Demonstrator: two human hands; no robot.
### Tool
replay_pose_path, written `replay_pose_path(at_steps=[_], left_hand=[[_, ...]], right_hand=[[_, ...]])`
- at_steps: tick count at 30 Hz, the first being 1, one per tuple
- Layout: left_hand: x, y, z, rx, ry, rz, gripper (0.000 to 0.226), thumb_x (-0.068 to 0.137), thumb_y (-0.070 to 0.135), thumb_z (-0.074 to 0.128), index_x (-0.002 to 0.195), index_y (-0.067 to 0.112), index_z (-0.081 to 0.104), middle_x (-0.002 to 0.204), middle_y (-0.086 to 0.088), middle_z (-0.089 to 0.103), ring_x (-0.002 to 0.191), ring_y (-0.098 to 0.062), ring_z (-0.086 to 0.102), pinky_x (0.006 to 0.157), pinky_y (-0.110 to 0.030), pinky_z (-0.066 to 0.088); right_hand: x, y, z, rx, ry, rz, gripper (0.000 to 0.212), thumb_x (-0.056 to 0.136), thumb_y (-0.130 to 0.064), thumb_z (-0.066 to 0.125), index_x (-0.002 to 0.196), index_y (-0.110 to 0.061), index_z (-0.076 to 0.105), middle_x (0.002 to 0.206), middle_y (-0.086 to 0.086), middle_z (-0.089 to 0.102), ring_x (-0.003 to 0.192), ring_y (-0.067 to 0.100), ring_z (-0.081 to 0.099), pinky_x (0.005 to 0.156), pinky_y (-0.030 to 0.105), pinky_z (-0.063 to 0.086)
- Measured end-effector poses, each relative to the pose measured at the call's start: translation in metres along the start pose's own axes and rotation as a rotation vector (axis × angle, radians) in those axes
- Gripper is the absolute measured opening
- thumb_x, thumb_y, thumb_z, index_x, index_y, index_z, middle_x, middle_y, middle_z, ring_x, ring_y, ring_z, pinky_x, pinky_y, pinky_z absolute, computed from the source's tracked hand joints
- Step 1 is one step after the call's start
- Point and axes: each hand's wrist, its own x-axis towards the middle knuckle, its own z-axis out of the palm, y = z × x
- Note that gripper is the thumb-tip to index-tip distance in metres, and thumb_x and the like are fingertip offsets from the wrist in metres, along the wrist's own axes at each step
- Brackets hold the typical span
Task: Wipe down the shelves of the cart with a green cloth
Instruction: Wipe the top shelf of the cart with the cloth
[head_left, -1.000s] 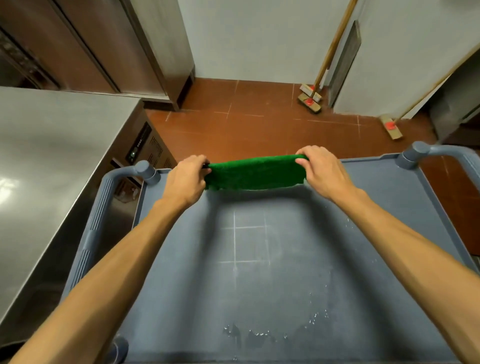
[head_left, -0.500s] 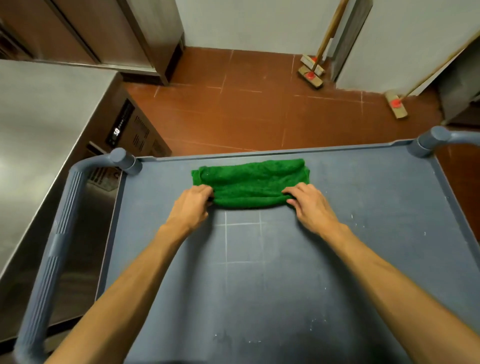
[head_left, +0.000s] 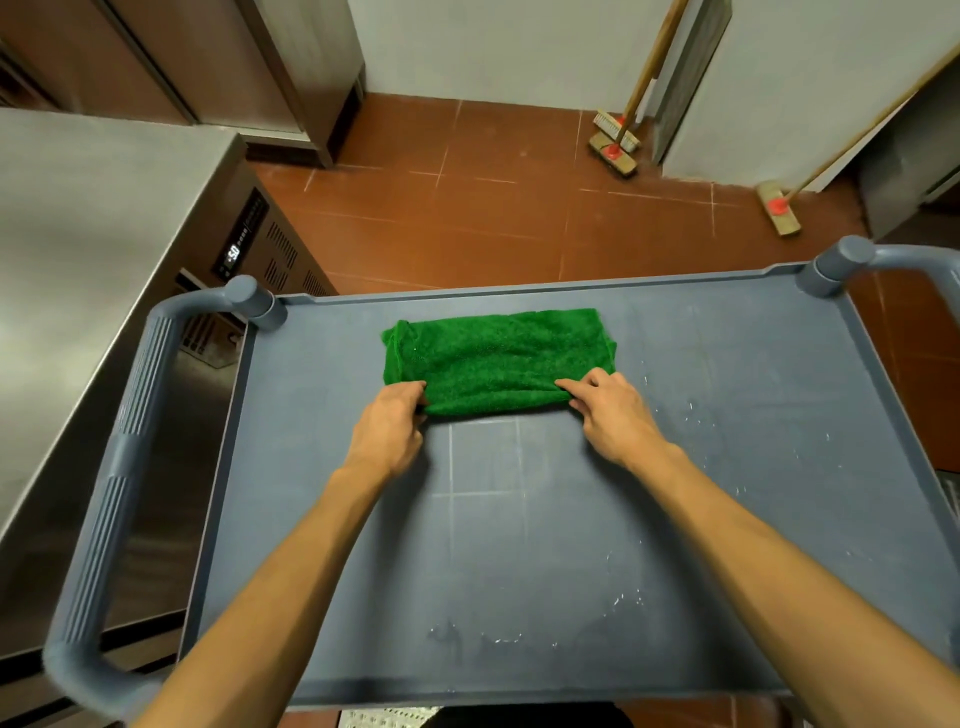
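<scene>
A folded green cloth lies at upper centre of the frame on the grey cart's top shelf. The left hand and right hand each pinch a near corner, both grips grasping fabric.

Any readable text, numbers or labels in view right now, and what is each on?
"50": lit display on the steel counter front panel.
Beside it, small marks: too small to read.
On cart shelf, green cloth, brooms: no text visible.

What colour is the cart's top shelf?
Blue-grey top shelf, faintly scuffed pale in places; the head view shows it best.
</scene>
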Motion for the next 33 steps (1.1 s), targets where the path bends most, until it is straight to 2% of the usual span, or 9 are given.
replay_pose_path(at_steps=[8,14,20,26,33], left_hand=[[-0.031,-0.003,0.009,-0.039,0.004,-0.031,0.016,0.087,-0.003,0.056,0.1,0.004,0.06,0.115,-0.014,0.067,0.1,-0.032,0.061,0.082,-0.043,0.053],[-0.058,-0.003,0.015,-0.05,-0.019,-0.06,0.026,0.086,-0.005,0.057,0.11,0.005,0.061,0.122,-0.011,0.066,0.107,-0.03,0.062,0.087,-0.039,0.052],[-0.089,-0.001,0.02,-0.048,-0.023,-0.07,0.023,0.088,-0.005,0.056,0.109,0.004,0.061,0.125,-0.012,0.065,0.111,-0.03,0.061,0.088,-0.037,0.05],[-0.114,0.004,0.022,-0.049,-0.034,-0.087,0.01,0.092,0.001,0.055,0.101,0.005,0.059,0.133,-0.007,0.062,0.116,-0.031,0.06,0.092,-0.042,0.052],[-0.148,0.004,0.028,-0.043,-0.037,-0.067,0.011,0.094,0.005,0.055,0.105,0.006,0.057,0.131,-0.008,0.063,0.113,-0.032,0.061,0.09,-0.042,0.052]], right_hand=[[-0.038,-0.006,0.014,0.037,0.017,0.03,0.039,0.103,-0.024,0.043,0.14,-0.028,0.05,0.111,0.004,0.056,0.103,0.025,0.047,0.09,0.038,0.045],[-0.069,-0.009,0.029,0.051,0.047,0.051,0.037,0.101,-0.022,0.045,0.137,-0.027,0.054,0.109,0.006,0.057,0.102,0.028,0.048,0.093,0.041,0.044],[-0.101,-0.012,0.039,0.067,0.061,0.065,0.036,0.101,-0.024,0.045,0.135,-0.028,0.056,0.109,0.006,0.058,0.102,0.028,0.048,0.092,0.038,0.043],[-0.132,-0.018,0.048,0.1,0.06,0.084,0.035,0.102,-0.025,0.044,0.133,-0.028,0.057,0.111,0.004,0.058,0.104,0.028,0.048,0.096,0.039,0.042],[-0.17,-0.023,0.055,0.096,0.045,0.1,0.035,0.102,-0.025,0.044,0.135,-0.03,0.056,0.111,0.002,0.058,0.106,0.025,0.047,0.098,0.038,0.042]])
